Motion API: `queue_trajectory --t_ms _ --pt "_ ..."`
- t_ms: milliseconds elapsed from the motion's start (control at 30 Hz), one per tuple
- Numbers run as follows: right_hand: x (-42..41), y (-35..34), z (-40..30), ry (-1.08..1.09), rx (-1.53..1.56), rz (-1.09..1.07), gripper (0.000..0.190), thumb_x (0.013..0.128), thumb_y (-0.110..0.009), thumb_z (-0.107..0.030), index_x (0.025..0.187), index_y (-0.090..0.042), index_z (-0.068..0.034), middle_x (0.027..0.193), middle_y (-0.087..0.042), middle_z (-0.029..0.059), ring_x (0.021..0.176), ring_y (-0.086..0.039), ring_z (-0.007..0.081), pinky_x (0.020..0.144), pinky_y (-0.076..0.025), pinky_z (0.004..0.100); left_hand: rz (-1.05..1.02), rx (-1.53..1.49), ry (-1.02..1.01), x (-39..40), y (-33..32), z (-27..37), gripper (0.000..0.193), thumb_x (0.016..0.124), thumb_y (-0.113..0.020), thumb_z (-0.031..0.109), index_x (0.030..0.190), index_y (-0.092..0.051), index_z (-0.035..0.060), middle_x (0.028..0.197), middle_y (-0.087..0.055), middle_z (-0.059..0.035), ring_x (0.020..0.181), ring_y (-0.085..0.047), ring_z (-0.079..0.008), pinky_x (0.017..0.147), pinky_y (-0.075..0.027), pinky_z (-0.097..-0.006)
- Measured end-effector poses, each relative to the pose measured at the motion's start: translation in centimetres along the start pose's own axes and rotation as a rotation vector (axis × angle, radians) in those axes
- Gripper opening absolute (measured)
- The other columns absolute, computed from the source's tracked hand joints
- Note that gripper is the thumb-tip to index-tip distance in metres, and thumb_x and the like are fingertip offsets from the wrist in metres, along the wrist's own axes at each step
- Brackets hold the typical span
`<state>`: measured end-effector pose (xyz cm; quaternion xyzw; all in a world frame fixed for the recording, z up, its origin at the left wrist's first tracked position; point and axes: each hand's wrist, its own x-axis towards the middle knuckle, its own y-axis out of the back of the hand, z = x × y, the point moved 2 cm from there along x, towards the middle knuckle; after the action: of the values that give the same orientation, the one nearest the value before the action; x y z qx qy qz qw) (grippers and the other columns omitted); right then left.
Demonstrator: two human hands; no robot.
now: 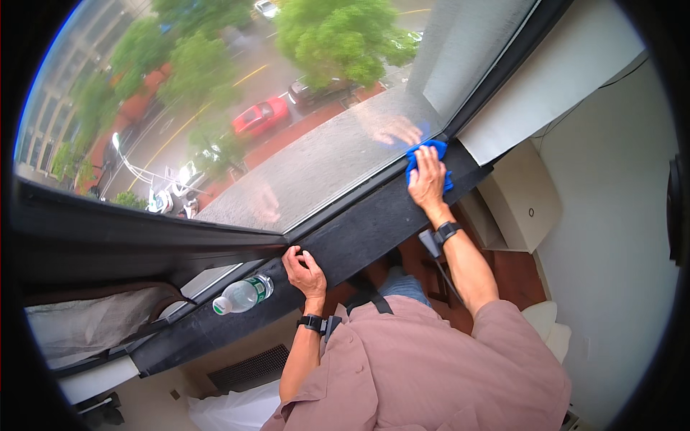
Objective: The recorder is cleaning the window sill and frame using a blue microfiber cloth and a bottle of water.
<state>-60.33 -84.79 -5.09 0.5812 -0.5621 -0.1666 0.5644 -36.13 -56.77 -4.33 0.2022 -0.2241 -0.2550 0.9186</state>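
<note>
My right hand [427, 175] presses a blue cloth [447, 182] onto the far right end of the black window sill [366, 226], close against the frame's corner. The cloth sticks out around the fingers. My left hand [305, 272] rests on the sill by the window post, fingers curled, with nothing seen in it; its palm side is hidden. Left of this hand a clear plastic bottle [245, 294] with a green and white label and a white-green cap lies on its side on the sill. Both hands are faintly reflected in the window pane [334, 161].
A dark window frame [151, 226] runs to the left, with grey sheer fabric [97, 323] below it. At right stand a white wall edge [550, 81] and a pale cabinet [517, 199]. A dark vent grille [249, 368] is under the sill, near white sheeting [237, 407].
</note>
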Motion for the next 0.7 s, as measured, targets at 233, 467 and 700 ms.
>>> queue_trajectory --t_ms 233,467,700 --pt "-6.3 0.7 -14.5 0.210 0.201 -0.155 0.048 0.081 -0.063 -0.016 0.128 -0.058 -0.005 0.140 -0.050 0.0137 0.136 -0.041 0.0359 0.105 -0.033 0.0545 -0.048 0.086 -0.049 0.1 -0.3 0.5 0.027 0.089 -0.059 0.002 0.115 -0.056 -0.0034 0.103 -0.060 -0.0129 0.069 -0.054 -0.0193 0.071 -0.048 -0.0340" --pt "-4.7 2.2 -11.5 0.361 0.257 -0.218 0.043 0.086 -0.065 -0.024 0.128 -0.061 -0.015 0.137 -0.054 0.0065 0.132 -0.046 0.0296 0.105 -0.036 0.0572 -0.040 0.027 -0.013 -0.3 0.5 -0.2 0.030 0.090 -0.058 0.001 0.119 -0.055 -0.0035 0.107 -0.059 -0.0123 0.075 -0.055 -0.0198 0.067 -0.047 -0.0313" --pt "-0.3 1.2 0.5 0.244 0.008 -0.118 0.042 0.085 -0.064 -0.020 0.127 -0.062 -0.016 0.138 -0.055 0.0040 0.136 -0.045 0.0262 0.109 -0.032 0.0614 -0.035 0.005 0.052 -0.4 0.6 -1.4 0.029 0.090 -0.058 0.000 0.119 -0.055 -0.0037 0.109 -0.058 -0.0153 0.074 -0.058 -0.0210 0.066 -0.050 -0.0327"
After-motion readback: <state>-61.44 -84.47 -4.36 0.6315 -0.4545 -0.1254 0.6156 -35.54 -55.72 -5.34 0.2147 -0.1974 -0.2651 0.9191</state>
